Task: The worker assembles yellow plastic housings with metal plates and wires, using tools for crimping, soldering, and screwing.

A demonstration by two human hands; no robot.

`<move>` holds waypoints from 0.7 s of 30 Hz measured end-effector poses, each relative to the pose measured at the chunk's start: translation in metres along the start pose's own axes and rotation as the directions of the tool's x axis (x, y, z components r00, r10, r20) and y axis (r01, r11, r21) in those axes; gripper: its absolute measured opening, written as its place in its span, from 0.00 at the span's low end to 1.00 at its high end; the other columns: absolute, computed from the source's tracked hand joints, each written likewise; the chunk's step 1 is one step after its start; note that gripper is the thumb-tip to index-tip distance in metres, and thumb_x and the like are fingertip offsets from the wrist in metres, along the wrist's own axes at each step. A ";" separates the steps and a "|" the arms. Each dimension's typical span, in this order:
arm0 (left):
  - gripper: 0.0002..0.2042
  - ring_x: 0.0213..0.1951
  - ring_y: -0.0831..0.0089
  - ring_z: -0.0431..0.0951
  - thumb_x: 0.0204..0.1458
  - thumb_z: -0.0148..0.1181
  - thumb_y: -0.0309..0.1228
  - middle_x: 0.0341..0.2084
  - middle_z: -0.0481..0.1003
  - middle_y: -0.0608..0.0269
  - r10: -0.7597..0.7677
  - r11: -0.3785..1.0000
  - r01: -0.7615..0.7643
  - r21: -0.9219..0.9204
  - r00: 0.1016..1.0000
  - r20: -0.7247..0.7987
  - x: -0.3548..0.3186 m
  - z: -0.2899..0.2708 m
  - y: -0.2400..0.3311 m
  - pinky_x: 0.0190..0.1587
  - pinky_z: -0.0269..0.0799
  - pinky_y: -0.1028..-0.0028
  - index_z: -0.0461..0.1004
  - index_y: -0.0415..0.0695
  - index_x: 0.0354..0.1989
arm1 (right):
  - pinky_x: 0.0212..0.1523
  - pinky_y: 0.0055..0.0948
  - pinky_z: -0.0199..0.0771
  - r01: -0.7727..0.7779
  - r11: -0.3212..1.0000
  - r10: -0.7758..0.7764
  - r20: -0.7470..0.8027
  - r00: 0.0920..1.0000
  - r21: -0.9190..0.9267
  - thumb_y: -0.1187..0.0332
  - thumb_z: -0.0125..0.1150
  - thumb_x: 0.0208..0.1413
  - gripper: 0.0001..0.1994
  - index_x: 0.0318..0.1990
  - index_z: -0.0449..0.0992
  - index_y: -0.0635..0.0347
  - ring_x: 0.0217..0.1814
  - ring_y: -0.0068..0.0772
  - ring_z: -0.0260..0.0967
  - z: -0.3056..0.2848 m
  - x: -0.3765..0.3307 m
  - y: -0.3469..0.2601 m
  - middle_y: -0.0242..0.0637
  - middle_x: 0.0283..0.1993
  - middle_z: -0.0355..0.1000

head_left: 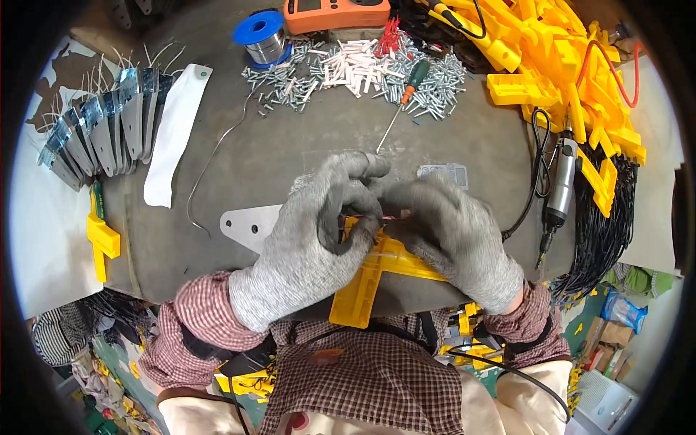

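Both hands wear grey knitted gloves and meet at the middle of the bench. My left hand (312, 225) is closed, its thumb and fingers pinched on a thin reddish wire (390, 217). My right hand (460, 235) is curled at the wire's other side, its fingers closed there and blurred by motion. Beneath them lies a yellow plastic housing (355, 293), angled, with one arm running under my right hand. A flat grey metal plate with holes (243, 224) sticks out from under my left hand.
Beyond the hands are a screwdriver (415, 81), heaped screws (442, 80), a solder spool (262, 40) and an orange meter (337, 14). Yellow housings (558, 58), a power screwdriver (562, 181) and black cables (605, 225) crowd the right. Wired metal plates (130, 119) and a white strip (174, 138) lie left.
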State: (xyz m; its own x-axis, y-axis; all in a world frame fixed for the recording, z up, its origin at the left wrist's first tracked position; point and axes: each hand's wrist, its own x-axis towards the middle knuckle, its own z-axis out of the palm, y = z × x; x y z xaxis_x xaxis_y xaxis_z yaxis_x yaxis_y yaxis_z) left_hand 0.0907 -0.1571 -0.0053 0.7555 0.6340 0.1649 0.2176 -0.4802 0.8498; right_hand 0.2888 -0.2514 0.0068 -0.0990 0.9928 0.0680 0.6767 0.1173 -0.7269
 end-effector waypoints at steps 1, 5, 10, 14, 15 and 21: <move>0.15 0.57 0.57 0.75 0.49 0.57 0.15 0.54 0.74 0.53 -0.001 1.000 0.001 0.002 1.000 0.000 0.001 0.000 0.002 0.60 0.70 0.61 0.76 0.42 0.45 | 0.35 0.35 0.78 0.153 0.952 -0.164 -0.018 0.986 -0.264 0.71 0.64 0.55 0.14 0.50 0.77 0.54 0.38 0.39 0.77 -0.001 -0.002 -0.001 0.36 0.41 0.75; 0.13 0.56 0.57 0.75 0.47 0.60 0.16 0.54 0.74 0.54 -0.056 0.981 0.050 -0.188 0.998 -0.027 0.002 0.002 0.000 0.57 0.72 0.63 0.76 0.40 0.43 | 0.38 0.35 0.77 0.235 0.903 -0.246 0.016 0.969 -0.359 0.72 0.69 0.48 0.15 0.46 0.79 0.56 0.38 0.45 0.76 0.003 -0.004 0.010 0.40 0.40 0.75; 0.16 0.49 0.60 0.78 0.53 0.60 0.16 0.53 0.74 0.55 0.175 0.902 -0.205 0.380 0.978 0.114 -0.001 -0.008 0.008 0.56 0.73 0.63 0.73 0.39 0.51 | 0.42 0.36 0.76 -0.108 0.968 0.103 0.034 0.994 0.226 0.67 0.65 0.57 0.14 0.50 0.78 0.60 0.42 0.40 0.77 0.009 0.014 0.019 0.44 0.41 0.76; 0.17 0.54 0.69 0.76 0.62 0.55 0.21 0.52 0.72 0.56 -0.146 0.976 0.132 -0.174 0.987 -0.072 -0.001 -0.013 0.003 0.59 0.72 0.66 0.65 0.38 0.59 | 0.43 0.33 0.74 -0.319 0.799 0.287 0.143 0.947 0.509 0.63 0.64 0.61 0.13 0.47 0.79 0.64 0.41 0.32 0.75 0.011 0.023 0.020 0.43 0.40 0.78; 0.16 0.56 0.68 0.75 0.63 0.55 0.24 0.52 0.72 0.55 -0.130 0.966 0.099 -0.240 0.985 -0.116 -0.001 -0.026 -0.004 0.61 0.71 0.67 0.65 0.37 0.58 | 0.43 0.33 0.74 -0.420 0.718 0.357 0.225 0.907 0.555 0.63 0.64 0.61 0.13 0.46 0.79 0.64 0.41 0.31 0.75 0.008 0.023 0.020 0.42 0.40 0.77; 0.17 0.41 0.64 0.76 0.53 0.68 0.35 0.36 0.75 0.63 0.121 0.956 -0.171 0.240 0.971 0.208 -0.009 -0.062 0.012 0.50 0.69 0.64 0.75 0.41 0.48 | 0.45 0.23 0.74 -0.296 0.771 0.239 0.174 0.955 0.564 0.69 0.62 0.64 0.07 0.44 0.76 0.64 0.42 0.19 0.72 0.007 0.022 0.029 0.30 0.39 0.75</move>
State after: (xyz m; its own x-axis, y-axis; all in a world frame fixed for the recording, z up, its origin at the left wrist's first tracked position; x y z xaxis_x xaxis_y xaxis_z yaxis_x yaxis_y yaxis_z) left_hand 0.0480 -0.1312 0.0347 0.8880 0.4314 0.1590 0.2272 -0.7123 0.6641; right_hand 0.3013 -0.2262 -0.0179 -0.0598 0.9719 -0.2279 0.1400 -0.2178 -0.9659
